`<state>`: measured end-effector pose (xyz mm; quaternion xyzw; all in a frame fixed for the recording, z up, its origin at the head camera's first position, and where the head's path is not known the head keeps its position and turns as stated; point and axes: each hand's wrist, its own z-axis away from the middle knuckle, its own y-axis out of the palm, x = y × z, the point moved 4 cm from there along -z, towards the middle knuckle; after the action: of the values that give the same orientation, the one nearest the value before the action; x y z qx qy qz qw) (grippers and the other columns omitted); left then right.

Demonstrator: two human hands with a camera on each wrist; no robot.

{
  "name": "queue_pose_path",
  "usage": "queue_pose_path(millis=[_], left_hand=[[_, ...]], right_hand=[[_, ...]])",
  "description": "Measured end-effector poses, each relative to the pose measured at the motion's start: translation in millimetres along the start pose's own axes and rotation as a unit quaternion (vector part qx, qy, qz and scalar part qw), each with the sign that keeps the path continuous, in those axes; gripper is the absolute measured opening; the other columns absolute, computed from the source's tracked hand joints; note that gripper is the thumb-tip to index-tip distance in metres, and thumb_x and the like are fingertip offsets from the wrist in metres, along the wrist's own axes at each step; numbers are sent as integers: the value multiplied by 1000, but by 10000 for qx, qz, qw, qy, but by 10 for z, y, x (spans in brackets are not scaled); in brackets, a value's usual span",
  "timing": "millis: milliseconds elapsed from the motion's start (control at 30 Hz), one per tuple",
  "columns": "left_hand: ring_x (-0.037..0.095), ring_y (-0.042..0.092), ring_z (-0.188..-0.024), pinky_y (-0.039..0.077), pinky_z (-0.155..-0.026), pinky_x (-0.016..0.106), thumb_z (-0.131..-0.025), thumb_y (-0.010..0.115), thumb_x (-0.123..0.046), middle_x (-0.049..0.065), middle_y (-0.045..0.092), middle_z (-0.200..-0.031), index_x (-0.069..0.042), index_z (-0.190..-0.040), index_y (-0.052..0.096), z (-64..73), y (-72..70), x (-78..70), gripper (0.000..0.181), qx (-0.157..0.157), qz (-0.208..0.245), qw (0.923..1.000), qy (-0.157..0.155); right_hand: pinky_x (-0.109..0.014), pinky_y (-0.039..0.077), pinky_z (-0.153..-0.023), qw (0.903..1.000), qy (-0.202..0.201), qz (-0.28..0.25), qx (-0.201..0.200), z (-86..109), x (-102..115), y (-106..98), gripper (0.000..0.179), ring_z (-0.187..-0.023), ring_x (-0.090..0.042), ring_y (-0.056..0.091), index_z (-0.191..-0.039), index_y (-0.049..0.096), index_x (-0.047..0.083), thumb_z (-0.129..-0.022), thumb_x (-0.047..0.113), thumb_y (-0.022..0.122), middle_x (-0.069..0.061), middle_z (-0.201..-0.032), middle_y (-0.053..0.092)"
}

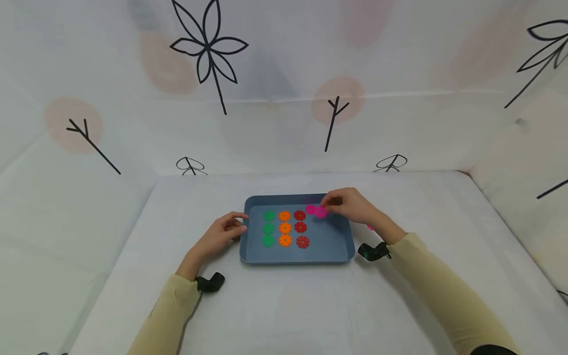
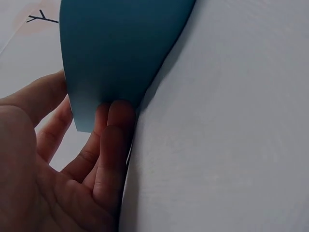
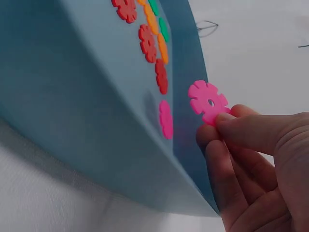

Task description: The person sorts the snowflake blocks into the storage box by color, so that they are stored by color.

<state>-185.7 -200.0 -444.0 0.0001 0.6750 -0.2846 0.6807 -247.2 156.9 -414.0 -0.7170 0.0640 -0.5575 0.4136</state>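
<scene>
A blue-grey tray (image 1: 326, 246) lies on the white-covered table, with columns of flower-shaped discs: three green (image 1: 268, 228), three orange (image 1: 285, 228) and three red (image 1: 300, 227). One pink flower disc (image 3: 166, 120) lies right of the red column, near the far wall. Between thumb and fingertips, my right hand (image 1: 350, 204) pinches another pink flower disc (image 3: 207, 101), raised over the tray beside that one. My left hand (image 1: 220, 232) holds the tray's left side; in the left wrist view its fingers (image 2: 113, 145) bend against the outer wall, with others reaching behind the rim.
Partly hidden by the right forearm, more pink (image 1: 370, 227) shows on the table right of the tray. White cloth (image 1: 284, 305) covers the table. A patterned white backdrop (image 1: 275, 128) rises behind and at the sides. Each wrist carries a black device (image 1: 211, 282).
</scene>
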Motion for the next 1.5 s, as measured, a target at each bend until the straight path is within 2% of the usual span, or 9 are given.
queue_pose_path(millis=[200, 400, 600, 800, 933, 1167, 1300, 1500], left_hand=[[27, 59, -87, 48, -74, 30, -100, 63, -15, 13, 62, -102, -2, -135, 55, -86, -13, 277, 38, -115, 125, 9998, -48], [23, 59, -85, 47, -74, 29, -99, 64, -19, 12, 63, -101, -5, -133, 57, -60, -29, 271, 37, -177, 70, 9998, 32], [23, 59, -87, 47, -76, 29, -100, 63, -21, 13, 63, -103, -5, -133, 56, -52, -34, 248, 37, -84, -38, 9999, 120], [23, 59, -88, 47, -78, 28, -100, 63, -20, 14, 62, -103, -4, -133, 56, -52, -30, 223, 37, -42, 24, 9999, 126], [23, 59, -88, 47, -78, 28, -100, 63, -19, 14, 62, -104, -5, -133, 56, -58, -28, 222, 37, -61, 66, 9999, 80], [22, 59, -89, 47, -78, 29, -100, 62, -16, 15, 62, -106, -3, -136, 54, -71, -9, 246, 39, -48, 142, 9999, 44], [25, 58, -89, 46, -76, 30, -101, 61, -14, 15, 62, -106, -1, -137, 53, -75, -2, 255, 39, -71, 155, 9998, 51], [25, 58, -89, 45, -75, 29, -100, 63, -18, 13, 62, -104, -5, -135, 55, -66, -2, 249, 38, -75, 132, 9999, -14]], right_hand=[[-38, 51, -80, 9999, 40, 60, 140, -76, -25, 62, 11, -86, -19, 63, -101, 74, 7, -92, 3, 69, -3, -96, 71], [-35, 51, -77, 9992, 107, 38, 380, -127, -60, 92, 11, -83, -17, 63, -101, 74, 7, -92, 3, 69, -1, -92, 71], [-36, 50, -78, 9972, 172, 101, 716, -185, -41, 87, 9, -83, -18, 61, -99, 74, 8, -92, 5, 70, 0, -89, 69], [-35, 50, -77, 9957, 213, 171, 890, -223, -14, 98, 9, -82, -18, 60, -98, 73, 6, -92, 3, 69, 0, -87, 69], [-35, 50, -75, 9951, 224, 311, 909, -231, 11, 115, 8, -80, -18, 60, -98, 73, 4, -91, 2, 68, 0, -86, 69], [-34, 49, -75, 9916, 539, 784, 880, -241, 2, 157, 7, -80, -17, 59, -97, 73, 9, -91, 6, 71, 2, -85, 67], [-35, 48, -75, 9914, 644, 812, 802, -235, -4, 167, 7, -80, -18, 59, -96, 74, 9, -90, 8, 73, 2, -84, 67], [-35, 48, -74, 9914, 716, 841, 700, -216, -16, 182, 7, -79, -17, 59, -97, 74, 9, -89, 10, 73, 2, -84, 68]])
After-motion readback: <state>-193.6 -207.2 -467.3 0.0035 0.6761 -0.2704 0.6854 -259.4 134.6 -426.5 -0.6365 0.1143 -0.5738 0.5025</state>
